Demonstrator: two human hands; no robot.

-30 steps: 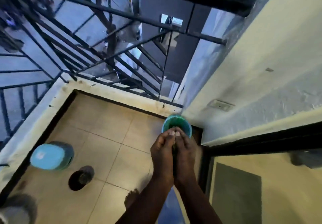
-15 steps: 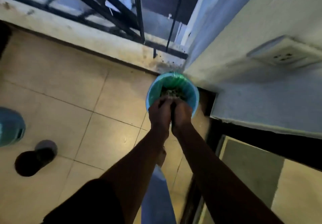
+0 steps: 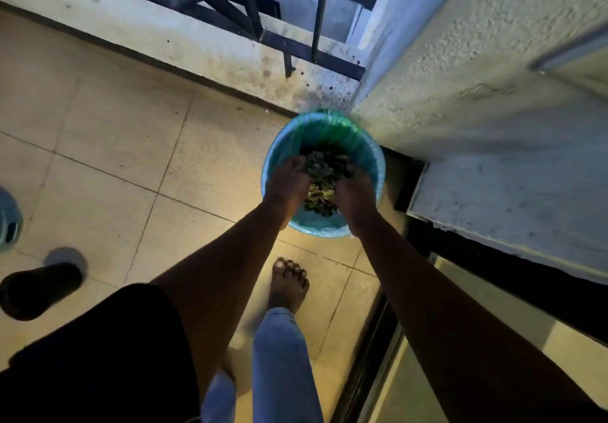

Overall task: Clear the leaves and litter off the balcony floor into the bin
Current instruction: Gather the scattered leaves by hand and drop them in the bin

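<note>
A round teal bin [image 3: 317,227] lined with a green bag stands on the tiled floor in the corner by the wall. Both my hands are over its mouth. My left hand [image 3: 289,181] and my right hand [image 3: 354,193] are a little apart, palms facing each other, fingers loosely cupped. A clump of dark dry leaves [image 3: 324,167] lies between the fingertips, and more leaves [image 3: 320,197] show lower down in the bin between my wrists. Whether the upper leaves rest on my fingers or are falling is unclear.
My bare foot [image 3: 288,282] stands just before the bin. A black slipper [image 3: 36,289] and a pale blue container [image 3: 8,221] lie at the left. A concrete kerb [image 3: 171,37] with a black railing [image 3: 250,11] bounds the far side. The wall [image 3: 477,110] and a door track [image 3: 371,356] are to the right.
My hands, pressed together around the leaves a second ago, have lowered over the bin and parted, exposing the leaves between them. The view has tilted down and closer to the bin.
</note>
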